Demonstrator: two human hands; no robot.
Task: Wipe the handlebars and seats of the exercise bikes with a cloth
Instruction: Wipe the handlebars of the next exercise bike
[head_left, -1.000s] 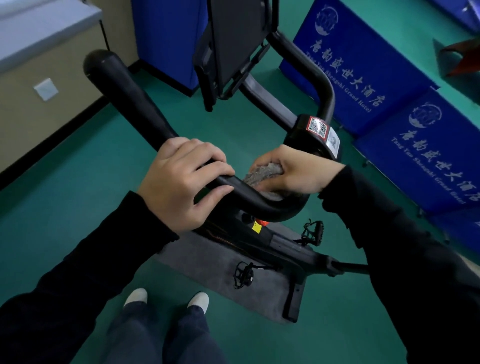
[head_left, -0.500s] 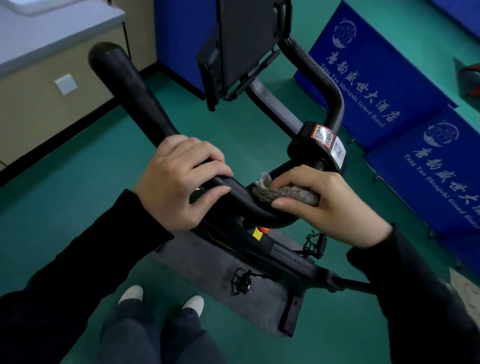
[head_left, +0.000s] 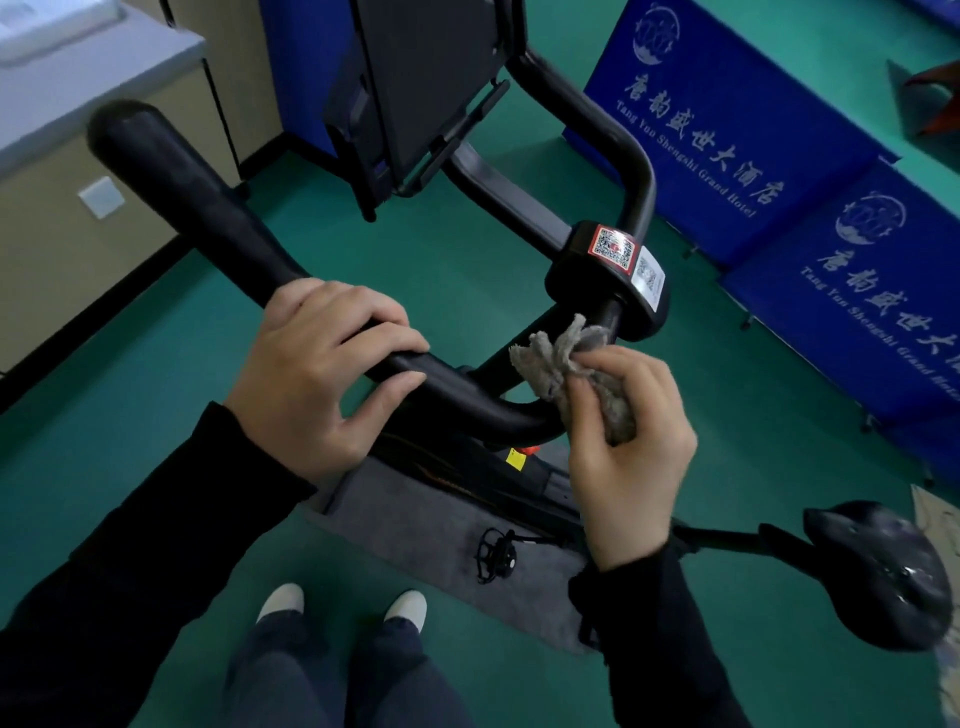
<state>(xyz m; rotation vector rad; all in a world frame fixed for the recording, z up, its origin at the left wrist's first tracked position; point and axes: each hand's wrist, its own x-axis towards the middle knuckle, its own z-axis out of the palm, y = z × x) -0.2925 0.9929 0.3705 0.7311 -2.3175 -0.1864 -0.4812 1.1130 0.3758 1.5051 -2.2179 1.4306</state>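
At the far left, the long black padded handlebar of the exercise bike rises toward its rounded end. Nothing on its surface shows whether it has been wiped. The left hand grips this bar lower down, with the fingers curled over the top and the thumb beneath, which seems to steady the bike.

Just to its right, the bunched grey fluffy cloth sits at the bend where the bar meets the stem, below the black clamp with a red QR sticker. The right hand pinches the cloth between thumb and curled fingers. I judge the handlebar step to be under way and only partly done, since the far arm of the bar, curving up behind the clamp, is yet to be reached.

At the lower right, the black bicycle seat shows pale glints that could be damp or only reflections, so I count it as work left.

The left hand covers the part of the bar beneath it. Whether the cloth truly presses on the bend is hard to tell. The right hand hides part of the frame, the seat's far edge is cut off, and no other bike is in view.
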